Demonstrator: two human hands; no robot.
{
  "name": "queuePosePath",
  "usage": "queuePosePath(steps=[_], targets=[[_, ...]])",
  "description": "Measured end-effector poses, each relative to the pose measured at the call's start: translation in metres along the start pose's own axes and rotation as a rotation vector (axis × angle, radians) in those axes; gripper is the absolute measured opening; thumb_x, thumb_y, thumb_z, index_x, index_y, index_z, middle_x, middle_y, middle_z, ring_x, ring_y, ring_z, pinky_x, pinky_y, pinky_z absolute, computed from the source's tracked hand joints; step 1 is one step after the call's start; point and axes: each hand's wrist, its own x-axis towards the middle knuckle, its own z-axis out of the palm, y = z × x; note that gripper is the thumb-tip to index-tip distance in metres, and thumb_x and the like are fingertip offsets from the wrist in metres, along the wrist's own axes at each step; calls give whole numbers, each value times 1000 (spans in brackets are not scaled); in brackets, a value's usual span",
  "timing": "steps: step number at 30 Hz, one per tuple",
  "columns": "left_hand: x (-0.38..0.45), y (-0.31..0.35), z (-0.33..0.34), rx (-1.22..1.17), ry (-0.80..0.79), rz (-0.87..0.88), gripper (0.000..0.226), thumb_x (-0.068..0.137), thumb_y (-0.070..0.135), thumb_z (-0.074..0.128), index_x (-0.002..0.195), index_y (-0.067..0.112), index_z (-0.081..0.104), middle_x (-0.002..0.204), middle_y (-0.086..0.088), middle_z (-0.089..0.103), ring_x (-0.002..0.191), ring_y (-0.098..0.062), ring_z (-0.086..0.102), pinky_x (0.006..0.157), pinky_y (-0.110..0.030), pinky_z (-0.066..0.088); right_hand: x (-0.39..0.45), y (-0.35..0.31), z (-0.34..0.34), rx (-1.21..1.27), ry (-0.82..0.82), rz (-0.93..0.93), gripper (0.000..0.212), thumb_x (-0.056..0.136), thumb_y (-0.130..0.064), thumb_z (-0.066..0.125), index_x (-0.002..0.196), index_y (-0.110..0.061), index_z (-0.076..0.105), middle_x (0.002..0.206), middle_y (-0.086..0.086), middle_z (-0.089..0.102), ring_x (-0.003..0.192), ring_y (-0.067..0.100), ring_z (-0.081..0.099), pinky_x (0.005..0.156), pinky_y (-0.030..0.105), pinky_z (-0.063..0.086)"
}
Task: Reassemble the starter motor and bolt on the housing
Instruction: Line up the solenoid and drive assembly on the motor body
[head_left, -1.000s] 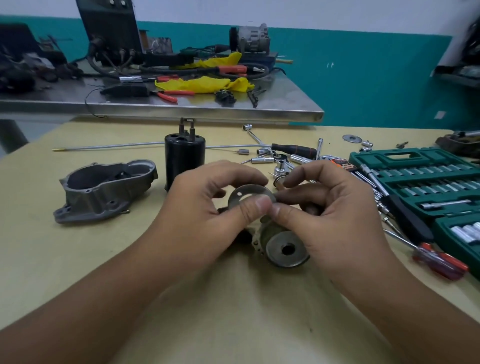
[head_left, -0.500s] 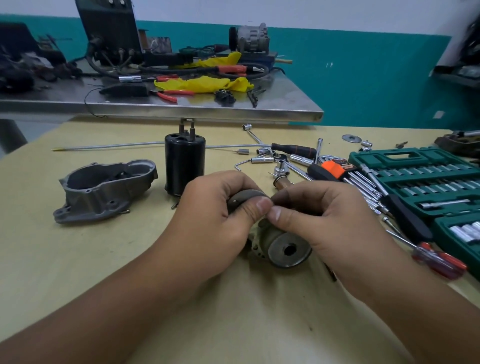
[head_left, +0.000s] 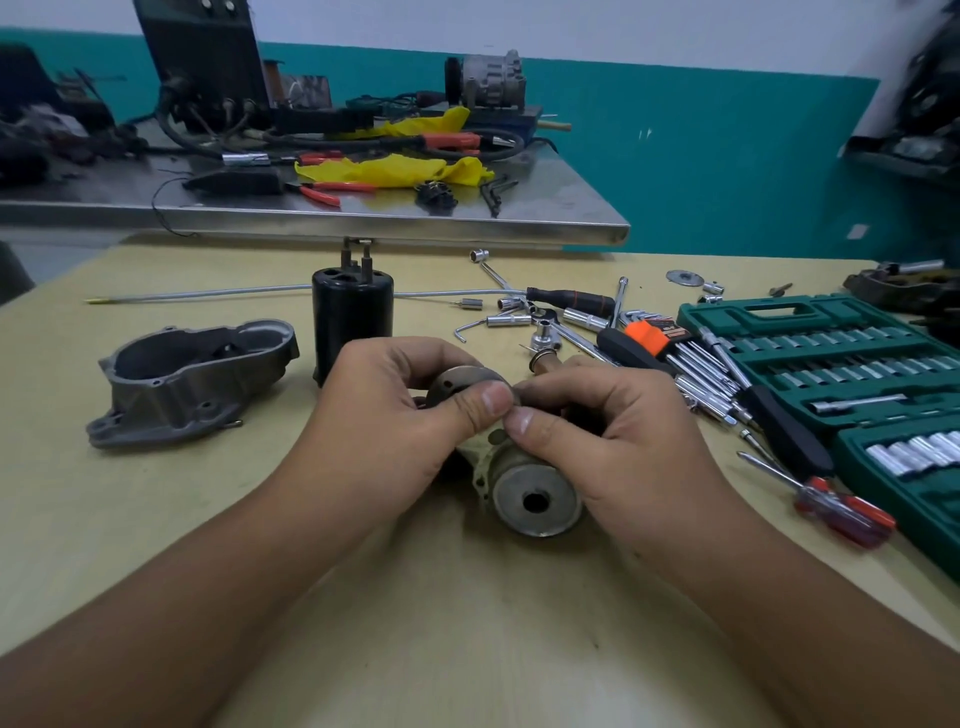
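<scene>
A round metal plate (head_left: 460, 382) with small holes sits on top of the starter motor part (head_left: 535, 493), a grey cylinder with a centre hole lying on the table. My left hand (head_left: 395, 415) grips the plate, thumb pressed on its front edge. My right hand (head_left: 597, 441) pinches the plate's right edge and wraps round the motor part behind it. The grey cast housing (head_left: 192, 379) lies open side up to the left. A black cylindrical motor body (head_left: 352, 317) stands upright behind my left hand.
Loose sockets, a ratchet and hex keys (head_left: 670, 343) lie scattered at the right. A green socket case (head_left: 841, 364) lies open at the far right, a red-handled screwdriver (head_left: 836, 512) in front of it. A long thin rod (head_left: 208, 293) lies behind. A steel bench (head_left: 363, 223) stands beyond.
The round plate was held up tilted, its face showing. Both hands have lowered it flat onto the motor part and closed in around it.
</scene>
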Motion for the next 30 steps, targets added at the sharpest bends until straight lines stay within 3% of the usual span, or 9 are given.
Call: queuePosePath(steps=[3,6,8,10,13,16,20,24,30], targets=[[5,-5,-11,177,-37,40,18,77,45,77,81,27,77,79,2,72,75,-7,64,69,-28,53,1,0,-1,-105,13,-102,4,82,-13,78,85,-12,80,78,0,69,74,15,66,66,32,52],[8,-8,-33,506,-141,-8,55,61,76,70,104,42,69,101,14,67,86,-5,63,76,-32,55,1,1,0,-162,67,-150,7,83,-4,80,83,-11,78,77,1,69,71,16,65,63,34,53],[7,-10,-41,699,-305,-42,67,58,75,77,115,44,64,103,19,67,87,0,63,75,-27,54,0,2,1,-190,129,-168,10,83,0,80,82,-10,78,76,2,70,69,17,65,63,37,52],[8,-14,-40,793,-359,-19,56,67,57,86,115,39,64,98,21,67,89,3,61,76,-27,52,-1,3,2,-234,176,-196,9,82,-1,81,81,-9,79,74,2,70,67,16,63,61,36,51],[9,-12,-47,729,-317,-67,45,71,36,91,109,35,68,94,14,72,85,-4,66,79,-39,57,0,4,3,-274,221,-222,8,80,0,82,79,-8,79,69,0,67,62,14,60,56,30,49],[7,-4,-64,415,-343,-133,51,63,22,93,108,32,73,99,5,76,91,-13,73,82,-39,61,0,5,4,-304,290,-241,10,79,1,81,75,-8,78,64,-1,65,61,14,58,55,24,46],[-2,5,-54,261,-333,-44,53,56,33,89,105,30,69,102,-2,73,91,-21,74,78,-43,63,1,6,5,-352,340,-276,10,78,-1,79,71,-8,77,61,0,63,63,17,57,57,29,44],[-5,6,-34,255,-117,-5,44,62,36,89,100,30,68,87,5,72,67,-8,70,56,-26,57,1,4,3,-348,291,-247,9,79,-6,79,76,-15,80,64,-4,65,65,16,61,58,32,46],[-9,12,-33,274,-123,77,46,66,27,86,110,24,73,96,3,75,88,-13,76,76,-32,64,-3,-1,7,-253,205,-199,7,81,-16,73,80,-18,80,69,-2,70,67,15,66,59,39,52]])
